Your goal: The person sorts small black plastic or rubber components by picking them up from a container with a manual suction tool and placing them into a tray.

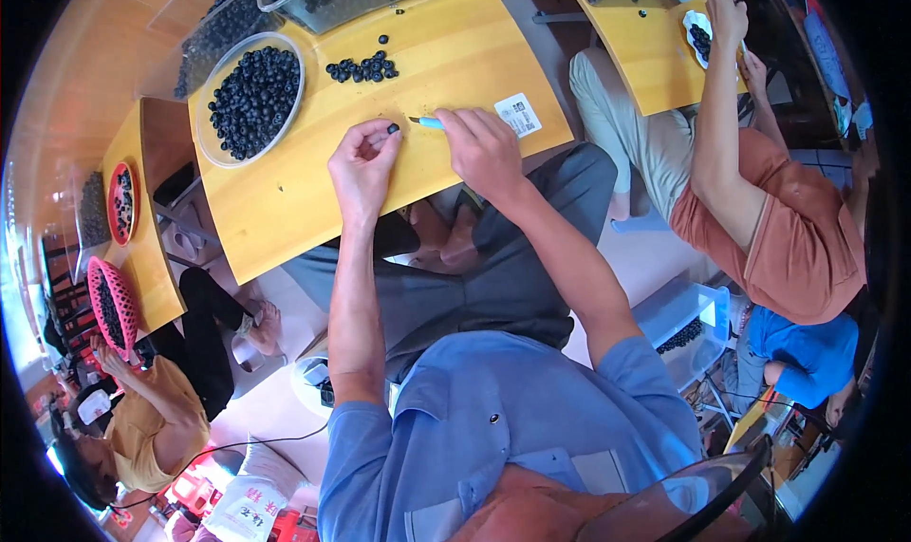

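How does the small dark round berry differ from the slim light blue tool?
The small dark round berry is compact; the slim light blue tool is elongated. The berry is nearly black; the tool is light blue with a darker tip. The left hand holds the berry; the right hand holds the tool. Both are held above the yellow wooden table.

room near, clutter far
a hand could slide across the yellow table (pixel 285 221) left of the left hand (pixel 364 170); beyond, the round tub (pixel 204 127), the loose berries (pixel 364 69) and clear bin (pixel 356 9) stand in the way.
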The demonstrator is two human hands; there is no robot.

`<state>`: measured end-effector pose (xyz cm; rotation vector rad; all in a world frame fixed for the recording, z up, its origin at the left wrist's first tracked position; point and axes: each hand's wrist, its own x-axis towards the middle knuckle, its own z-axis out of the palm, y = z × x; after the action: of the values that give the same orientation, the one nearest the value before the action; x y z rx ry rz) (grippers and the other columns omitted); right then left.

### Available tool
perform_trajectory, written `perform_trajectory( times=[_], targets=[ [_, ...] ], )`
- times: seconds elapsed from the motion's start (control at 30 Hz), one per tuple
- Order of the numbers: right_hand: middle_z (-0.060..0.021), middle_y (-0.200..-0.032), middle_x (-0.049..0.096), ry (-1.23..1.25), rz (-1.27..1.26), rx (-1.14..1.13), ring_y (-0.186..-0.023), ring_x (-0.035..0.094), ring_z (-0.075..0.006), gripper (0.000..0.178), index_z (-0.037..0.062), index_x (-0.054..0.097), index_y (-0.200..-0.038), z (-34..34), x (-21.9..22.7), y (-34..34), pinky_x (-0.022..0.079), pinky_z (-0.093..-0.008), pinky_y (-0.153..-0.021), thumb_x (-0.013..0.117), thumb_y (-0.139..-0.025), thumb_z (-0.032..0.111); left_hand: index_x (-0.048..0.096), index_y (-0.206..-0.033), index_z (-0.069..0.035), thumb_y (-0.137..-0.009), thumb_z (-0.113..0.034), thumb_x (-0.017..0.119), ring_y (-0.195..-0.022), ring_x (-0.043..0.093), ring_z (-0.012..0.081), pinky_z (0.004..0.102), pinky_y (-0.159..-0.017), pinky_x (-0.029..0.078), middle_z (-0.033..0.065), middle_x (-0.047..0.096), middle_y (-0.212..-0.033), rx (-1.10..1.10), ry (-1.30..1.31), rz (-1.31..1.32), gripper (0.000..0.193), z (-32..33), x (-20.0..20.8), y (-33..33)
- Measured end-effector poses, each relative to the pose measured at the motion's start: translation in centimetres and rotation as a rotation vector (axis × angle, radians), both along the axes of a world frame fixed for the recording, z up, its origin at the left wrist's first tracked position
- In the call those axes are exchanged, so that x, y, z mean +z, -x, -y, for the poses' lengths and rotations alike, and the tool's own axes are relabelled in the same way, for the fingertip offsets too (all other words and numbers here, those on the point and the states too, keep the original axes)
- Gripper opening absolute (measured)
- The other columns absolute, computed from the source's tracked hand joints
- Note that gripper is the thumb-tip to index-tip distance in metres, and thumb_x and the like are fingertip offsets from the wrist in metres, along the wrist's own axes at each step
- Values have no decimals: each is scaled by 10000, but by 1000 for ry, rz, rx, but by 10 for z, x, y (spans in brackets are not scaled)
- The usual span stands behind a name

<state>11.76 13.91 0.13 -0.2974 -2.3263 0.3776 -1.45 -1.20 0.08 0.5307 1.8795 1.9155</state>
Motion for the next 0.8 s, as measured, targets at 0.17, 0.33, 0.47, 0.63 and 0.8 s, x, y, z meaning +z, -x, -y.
perform_trajectory(
  times=[0.17, 0.33, 0.47, 0.63, 0.8],
  targets=[
    [-95, -914, 690, -62, -15, 62, -822, 685, -275, 271, 16, 718, -1088, 0, 4, 1, 561, -409, -745, 670, -823, 44, 768, -1089, 21, -905, 16, 810, -917, 713, 121, 242, -827, 589, 66, 723, -1034, -56, 95, -221, 189, -1, 0, -1],
    [-79, -871, 668, -97, 10, 64, -791, 674, -257, 264, 24, 725, -1073, 1, 1, 0, 550, -398, -712, 679, -817, 70, 771, -1091, 23, -895, 19, 811, -914, 715, 123, 252, -826, 597, 79, 725, -1034, -63, 96, -253, 200, -1, 5, -4],
    [-67, -842, 647, -122, 13, 66, -769, 661, -244, 266, 34, 724, -1077, 1, 5, 1, 539, -387, -689, 681, -818, 76, 752, -1155, 16, -887, 40, 797, -887, 718, 117, 265, -827, 606, 75, 730, -1023, -80, 113, -263, 273, -4, 1, -5],
    [-61, -832, 639, -117, 22, 75, -754, 651, -236, 267, 41, 722, -1087, 1, 7, 0, 533, -385, -680, 680, -826, 73, 649, -1336, 2, -913, 83, 754, -957, 689, 117, 256, -873, 578, 60, 711, -1068, -131, 153, -227, 444, -5, 9, -7],
    [-60, -826, 632, -119, 21, 65, -745, 645, -231, 265, 44, 721, -1093, 2, 5, 0, 524, -382, -668, 677, -833, 71, 633, -1357, -6, -911, 87, 750, -955, 690, 116, 260, -875, 579, 61, 717, -1057, -127, 158, -246, 471, -5, 12, -8]
  ],
)
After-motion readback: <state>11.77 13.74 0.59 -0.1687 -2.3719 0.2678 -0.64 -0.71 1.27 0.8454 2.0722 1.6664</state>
